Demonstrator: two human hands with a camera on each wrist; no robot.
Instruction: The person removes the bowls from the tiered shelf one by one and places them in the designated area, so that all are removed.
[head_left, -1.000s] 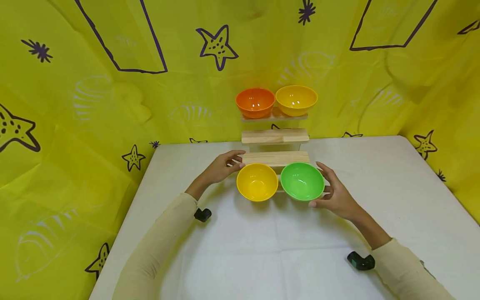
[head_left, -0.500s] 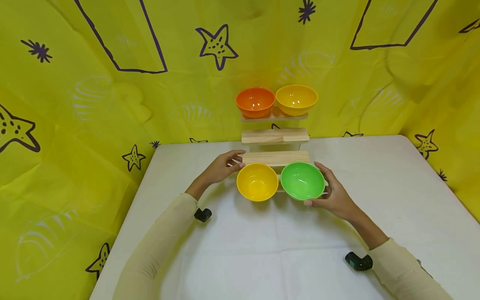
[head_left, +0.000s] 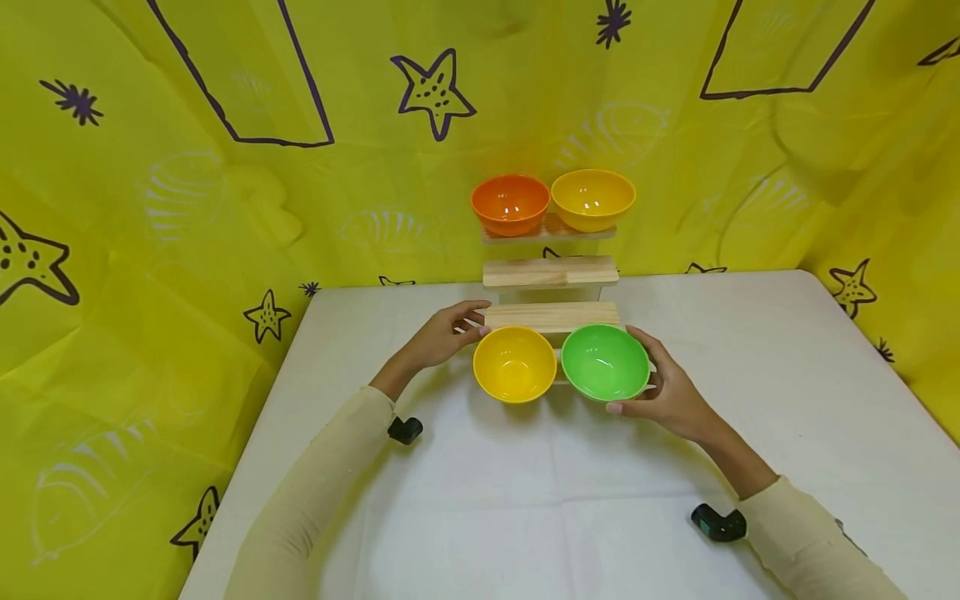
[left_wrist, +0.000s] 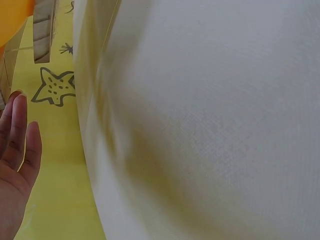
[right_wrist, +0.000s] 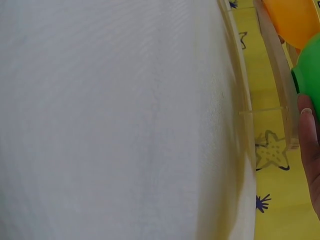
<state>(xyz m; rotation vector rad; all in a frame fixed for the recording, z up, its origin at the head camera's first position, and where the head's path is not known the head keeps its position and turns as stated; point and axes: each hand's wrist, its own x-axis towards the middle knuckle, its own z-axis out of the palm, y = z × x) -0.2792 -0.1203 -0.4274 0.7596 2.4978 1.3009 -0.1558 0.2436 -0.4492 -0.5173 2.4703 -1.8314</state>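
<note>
A yellow bowl (head_left: pixel 514 365) and a green bowl (head_left: pixel 605 363) sit side by side at the front of a wooden tiered stand (head_left: pixel 551 316). My right hand (head_left: pixel 670 390) grips the green bowl from its right side, thumb at the near rim and forefinger at the far side. The right wrist view shows fingers (right_wrist: pixel 309 137) against the green bowl's outer wall. Beside the stand's left end is my left hand (head_left: pixel 448 333), its thumb tip at the yellow bowl's rim and its fingers extended. Those fingers (left_wrist: pixel 31 150) look loosely straight in the left wrist view.
On the stand's top tier are an orange bowl (head_left: pixel 511 205) and a second yellow bowl (head_left: pixel 592 201). A middle wooden tier (head_left: pixel 550 272) lies below them. The stand is on a white-covered table (head_left: pixel 480 533), with a patterned yellow cloth (head_left: pixel 360 100) hanging behind and at the sides.
My right thumb has slid left along the green bowl's near side and the hand has closed in around it. The green bowl shifted very slightly; my left hand stayed put.
</note>
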